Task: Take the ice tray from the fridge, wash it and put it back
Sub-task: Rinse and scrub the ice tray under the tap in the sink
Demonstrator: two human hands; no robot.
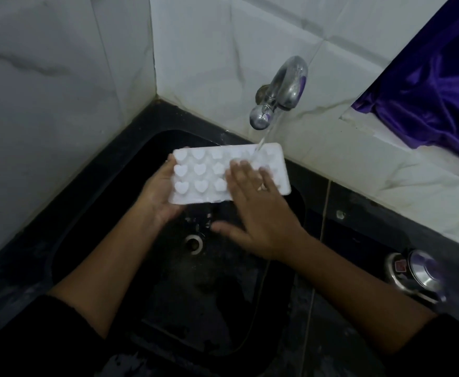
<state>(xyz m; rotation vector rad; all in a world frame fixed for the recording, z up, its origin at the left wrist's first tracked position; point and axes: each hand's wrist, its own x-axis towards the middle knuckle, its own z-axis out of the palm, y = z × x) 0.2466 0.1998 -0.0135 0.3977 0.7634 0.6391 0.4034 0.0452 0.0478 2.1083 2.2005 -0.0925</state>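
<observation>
A white ice tray (206, 170) with heart-shaped cells is held over the black sink (92, 213), under a running stream from the chrome tap (280, 91). My left hand (160, 194) grips the tray's left end from below, thumb on the edge. My right hand (255, 208) lies flat on the tray's right half with straight, spread fingers, blurred by motion. Water lands on the tray's far right corner.
The sink drain (194, 242) sits below the hands. White tiled walls meet in a corner behind the sink. A purple cloth (435, 85) hangs at the upper right. A steel lidded pot (416, 276) stands on the black counter at the right.
</observation>
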